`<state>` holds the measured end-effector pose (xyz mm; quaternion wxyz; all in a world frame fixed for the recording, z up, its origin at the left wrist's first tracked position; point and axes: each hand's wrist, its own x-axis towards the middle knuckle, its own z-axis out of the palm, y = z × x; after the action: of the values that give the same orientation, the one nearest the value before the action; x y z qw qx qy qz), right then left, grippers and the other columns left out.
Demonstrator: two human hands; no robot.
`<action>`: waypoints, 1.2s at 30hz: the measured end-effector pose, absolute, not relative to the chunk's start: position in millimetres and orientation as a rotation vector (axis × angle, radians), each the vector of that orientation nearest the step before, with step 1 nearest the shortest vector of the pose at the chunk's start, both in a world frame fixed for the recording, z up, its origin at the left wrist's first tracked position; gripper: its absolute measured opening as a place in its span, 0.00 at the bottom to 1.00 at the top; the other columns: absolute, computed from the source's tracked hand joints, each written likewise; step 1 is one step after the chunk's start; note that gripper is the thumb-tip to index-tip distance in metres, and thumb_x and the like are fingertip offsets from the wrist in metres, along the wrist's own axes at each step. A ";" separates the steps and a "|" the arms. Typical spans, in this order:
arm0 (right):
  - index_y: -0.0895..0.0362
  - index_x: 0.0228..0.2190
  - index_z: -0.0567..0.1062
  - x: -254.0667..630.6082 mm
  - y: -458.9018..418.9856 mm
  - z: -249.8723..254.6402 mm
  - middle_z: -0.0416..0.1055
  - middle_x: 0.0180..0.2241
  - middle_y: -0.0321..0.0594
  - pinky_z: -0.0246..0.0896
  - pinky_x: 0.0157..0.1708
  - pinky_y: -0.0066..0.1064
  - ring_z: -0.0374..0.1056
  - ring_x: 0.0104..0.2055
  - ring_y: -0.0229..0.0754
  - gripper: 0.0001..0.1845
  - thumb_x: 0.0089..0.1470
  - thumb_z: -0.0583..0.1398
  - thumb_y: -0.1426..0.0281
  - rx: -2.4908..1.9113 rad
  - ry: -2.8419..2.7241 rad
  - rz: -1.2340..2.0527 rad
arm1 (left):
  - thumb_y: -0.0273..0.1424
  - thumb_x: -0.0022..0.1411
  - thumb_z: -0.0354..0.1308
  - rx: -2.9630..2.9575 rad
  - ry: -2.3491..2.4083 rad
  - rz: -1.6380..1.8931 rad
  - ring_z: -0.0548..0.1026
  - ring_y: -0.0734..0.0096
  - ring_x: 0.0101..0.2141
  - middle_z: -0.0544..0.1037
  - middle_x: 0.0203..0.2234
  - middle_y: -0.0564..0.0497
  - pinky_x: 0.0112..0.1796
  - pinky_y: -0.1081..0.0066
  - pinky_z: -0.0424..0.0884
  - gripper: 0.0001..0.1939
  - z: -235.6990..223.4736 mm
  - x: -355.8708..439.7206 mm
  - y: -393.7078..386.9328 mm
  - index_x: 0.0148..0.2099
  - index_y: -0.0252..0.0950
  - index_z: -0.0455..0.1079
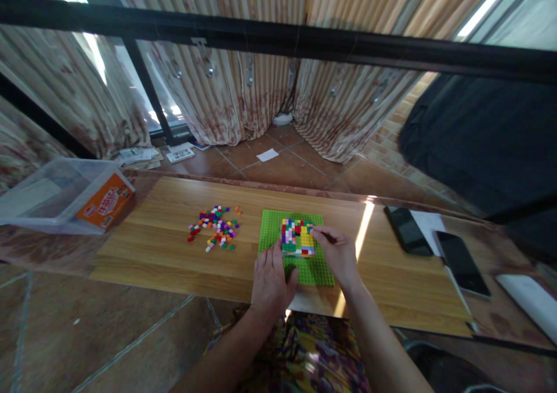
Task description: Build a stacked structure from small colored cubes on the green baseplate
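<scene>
A green studded baseplate (270, 222) lies on the wooden board. On it stands a square block of small multicoloured building bricks (298, 238), with yellow ones showing in its middle and right part. My left hand (273, 277) rests at the block's near left side, fingers stretched out and thumb apart over the plate. At the block's far right corner, my right hand (337, 253) pinches with thumb and forefinger; a small pinkish brick (312, 230) shows at the fingertips. Left of the plate, loose bricks (220, 227) of many colours lie scattered.
A clear plastic box (56, 222) with an orange label stands at the far left. To the right lie two dark phones (408, 230), some white paper (429, 227) and a white object (531, 300). Behind the table are a dark metal bar (261, 36) and curtains (217, 97).
</scene>
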<state>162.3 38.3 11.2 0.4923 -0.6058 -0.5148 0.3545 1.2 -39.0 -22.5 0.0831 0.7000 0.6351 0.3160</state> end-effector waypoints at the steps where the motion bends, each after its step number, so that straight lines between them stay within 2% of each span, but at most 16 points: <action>1: 0.53 0.31 0.84 162.9 38.5 11.2 0.82 0.36 0.42 0.69 0.45 0.41 0.76 0.40 0.47 0.13 0.49 0.67 0.57 -1.474 -1.262 0.847 | 0.38 0.63 0.57 2.089 1.894 0.941 0.69 0.49 0.54 0.73 0.51 0.36 0.54 0.48 0.68 0.35 -22.7 1.1 -38.9 0.68 0.29 0.52; 14: 0.52 0.31 0.82 165.1 36.9 18.7 0.80 0.36 0.41 0.67 0.41 0.37 0.74 0.38 0.46 0.11 0.55 0.62 0.61 -1.486 -1.513 0.677 | 0.38 0.64 0.57 2.083 1.898 0.934 0.68 0.50 0.54 0.73 0.52 0.36 0.55 0.49 0.67 0.36 -25.0 2.4 -38.5 0.68 0.29 0.52; 21: 0.53 0.30 0.83 163.3 39.7 8.1 0.82 0.34 0.40 0.69 0.44 0.40 0.76 0.38 0.46 0.09 0.48 0.67 0.61 -1.437 -1.247 0.890 | 0.38 0.63 0.57 2.064 1.893 0.908 0.68 0.49 0.55 0.72 0.53 0.36 0.55 0.49 0.66 0.36 -24.8 2.3 -39.4 0.68 0.29 0.51; 26: 0.54 0.31 0.83 162.6 38.5 6.8 0.82 0.33 0.40 0.71 0.42 0.40 0.76 0.37 0.46 0.13 0.45 0.70 0.59 -1.384 -1.123 0.984 | 0.37 0.63 0.57 2.015 1.897 0.890 0.68 0.49 0.54 0.71 0.55 0.37 0.55 0.49 0.66 0.36 -22.3 3.6 -40.4 0.68 0.31 0.52; 30: 0.55 0.32 0.84 161.1 39.6 5.9 0.81 0.32 0.40 0.70 0.36 0.35 0.74 0.33 0.42 0.15 0.43 0.70 0.59 -1.362 -1.043 1.043 | 0.37 0.63 0.57 2.006 1.904 0.860 0.67 0.50 0.55 0.70 0.56 0.37 0.56 0.50 0.65 0.35 -21.1 4.2 -40.6 0.67 0.30 0.53; 36: 0.55 0.28 0.83 157.5 42.6 5.0 0.78 0.25 0.36 0.64 0.26 0.29 0.68 0.25 0.36 0.16 0.34 0.74 0.62 -1.274 -0.810 1.206 | 0.37 0.63 0.57 2.005 1.893 0.853 0.67 0.51 0.55 0.70 0.57 0.37 0.57 0.50 0.65 0.35 -20.3 4.2 -40.5 0.68 0.31 0.52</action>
<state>157.5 42.6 5.0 0.5683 -0.5425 -0.3449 0.5136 4.2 -40.5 -20.3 0.1274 0.6889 0.6505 0.2933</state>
